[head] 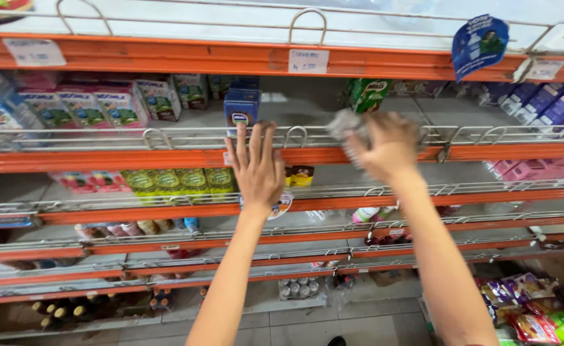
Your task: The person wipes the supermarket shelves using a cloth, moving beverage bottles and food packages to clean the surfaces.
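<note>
Right hand (389,144) blurred, gripping indistinct grey wad (346,123).

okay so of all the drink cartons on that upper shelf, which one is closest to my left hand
The dark blue carton standing alone right above your left hand, just behind the wire rail. The pink and green cartons sit farther left; the green one is nearer your right hand.

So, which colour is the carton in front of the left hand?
Dark blue carton, beyond the left hand, clearest in the head view.
</note>
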